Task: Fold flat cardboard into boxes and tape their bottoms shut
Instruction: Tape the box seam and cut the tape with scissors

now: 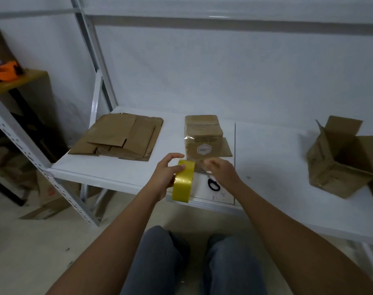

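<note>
Fingers of our left hand (164, 175) grip the tape roll (183, 181); right hand (220, 171) blurred, grip unclear, before the box (203, 138). Taping step; next, pull tape free.

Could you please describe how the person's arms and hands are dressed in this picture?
Both forearms are bare, with no sleeves in view. The left hand and right hand wear no gloves, and no watch, ring or bracelet shows. The right hand is slightly blurred. Below, grey trousers cover the legs.
</note>
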`<state>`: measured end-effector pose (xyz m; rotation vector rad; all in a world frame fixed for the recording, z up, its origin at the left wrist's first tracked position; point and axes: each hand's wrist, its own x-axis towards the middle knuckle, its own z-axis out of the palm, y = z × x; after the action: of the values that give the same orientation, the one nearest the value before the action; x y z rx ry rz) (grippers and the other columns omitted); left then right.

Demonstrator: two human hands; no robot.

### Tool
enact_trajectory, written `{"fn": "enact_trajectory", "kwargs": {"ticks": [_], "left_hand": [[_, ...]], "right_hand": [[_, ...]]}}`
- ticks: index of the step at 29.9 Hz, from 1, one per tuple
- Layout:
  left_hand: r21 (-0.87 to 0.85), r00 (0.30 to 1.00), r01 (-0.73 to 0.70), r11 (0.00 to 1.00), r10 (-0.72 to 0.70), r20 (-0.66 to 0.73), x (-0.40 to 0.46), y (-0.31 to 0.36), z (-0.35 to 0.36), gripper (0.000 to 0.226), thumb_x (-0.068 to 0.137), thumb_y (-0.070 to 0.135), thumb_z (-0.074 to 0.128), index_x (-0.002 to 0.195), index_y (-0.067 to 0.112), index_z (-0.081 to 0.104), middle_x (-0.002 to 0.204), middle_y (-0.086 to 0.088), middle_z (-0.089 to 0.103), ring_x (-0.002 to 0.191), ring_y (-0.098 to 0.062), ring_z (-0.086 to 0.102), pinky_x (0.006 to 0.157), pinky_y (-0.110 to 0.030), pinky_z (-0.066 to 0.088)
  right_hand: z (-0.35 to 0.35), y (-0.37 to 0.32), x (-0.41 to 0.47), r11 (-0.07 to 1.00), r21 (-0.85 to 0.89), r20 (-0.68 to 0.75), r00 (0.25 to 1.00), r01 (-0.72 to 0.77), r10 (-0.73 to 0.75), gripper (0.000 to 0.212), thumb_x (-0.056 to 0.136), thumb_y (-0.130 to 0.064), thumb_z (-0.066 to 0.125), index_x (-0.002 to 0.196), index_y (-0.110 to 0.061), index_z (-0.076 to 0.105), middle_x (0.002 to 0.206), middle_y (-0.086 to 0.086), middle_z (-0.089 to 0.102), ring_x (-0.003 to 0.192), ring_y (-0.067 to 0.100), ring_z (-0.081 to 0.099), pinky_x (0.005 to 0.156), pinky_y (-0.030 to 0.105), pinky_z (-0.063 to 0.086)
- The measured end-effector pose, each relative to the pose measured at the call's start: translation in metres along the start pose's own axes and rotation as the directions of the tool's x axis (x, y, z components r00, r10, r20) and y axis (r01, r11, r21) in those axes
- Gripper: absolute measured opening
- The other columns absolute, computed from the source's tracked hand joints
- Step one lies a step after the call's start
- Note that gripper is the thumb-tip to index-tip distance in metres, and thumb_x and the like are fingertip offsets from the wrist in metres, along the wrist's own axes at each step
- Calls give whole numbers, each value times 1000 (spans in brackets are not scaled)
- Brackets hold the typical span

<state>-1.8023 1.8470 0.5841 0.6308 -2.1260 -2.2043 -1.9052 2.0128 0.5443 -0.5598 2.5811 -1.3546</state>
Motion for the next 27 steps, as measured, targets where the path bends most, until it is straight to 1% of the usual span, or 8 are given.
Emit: {"fn": "enact_trajectory", "kwargs": {"ticks": [3,8,12,17,19,22,24,27], "left_hand": [[23,998,-48,999,47,47,-24,2,3,28,93,8,54,117,22,57,96,-9,55,73,-22,53,57,-25,44],[40,991,-66,997,61,122,-58,3,5,40,90,2,55,123,24,54,94,-13,58,75,-22,54,63,-29,46],[-15,996,-51,999,52,67,-72,-1,4,55,87,0,62,131,29,48,88,-17,61,78,-24,57,72,-34,49],[-111,994,-101,989,94,-61,-81,4,12,59,83,-4,65,136,16,47,88,-10,66,88,-27,61,85,-41,50],[-149,988,-132,980,117,-101,-83,5,19,60,81,-3,68,135,15,48,94,-10,67,93,-27,61,85,-40,49],[-193,975,-192,962,166,-146,-87,3,34,64,80,-2,70,137,17,48,115,-15,65,104,-27,59,86,-37,46],[-226,965,-225,948,184,-187,-88,1,43,68,81,0,70,141,18,45,123,-14,62,109,-24,58,85,-35,44],[-234,952,-267,935,219,-213,-87,2,56,71,82,0,69,144,18,40,116,-17,66,101,-18,58,84,-31,43]], "right_hand": [[-4,-40,-23,956,287,98,992,54,-85,26,92,-26,60,115,-15,66,107,-3,65,101,9,59,87,20,45],[-1,-59,-52,947,291,6,990,135,-143,10,85,-14,69,92,-6,71,83,-2,66,79,5,61,75,15,48],[-1,-71,-75,946,164,-120,958,279,-262,3,83,-10,70,84,-8,72,74,-12,61,70,-3,55,66,8,42],[-12,-90,-98,917,-8,-174,902,400,-395,6,82,-9,70,84,-5,73,71,-18,53,75,-14,50,68,4,37],[-15,-89,-103,934,29,-218,914,355,-341,6,84,-14,68,86,-10,72,74,-14,58,76,-5,54,70,10,42],[-15,-89,-103,976,90,-306,938,200,-164,8,88,-23,64,85,-17,67,80,0,65,79,14,61,72,32,50],[-14,-90,-104,994,52,-345,935,101,-78,8,89,-27,61,84,-22,66,81,-3,65,79,17,61,69,34,49],[-14,-91,-108,999,-40,-416,909,-33,13,13,89,-35,58,90,-27,68,89,-6,67,85,17,60,74,33,50]]}}
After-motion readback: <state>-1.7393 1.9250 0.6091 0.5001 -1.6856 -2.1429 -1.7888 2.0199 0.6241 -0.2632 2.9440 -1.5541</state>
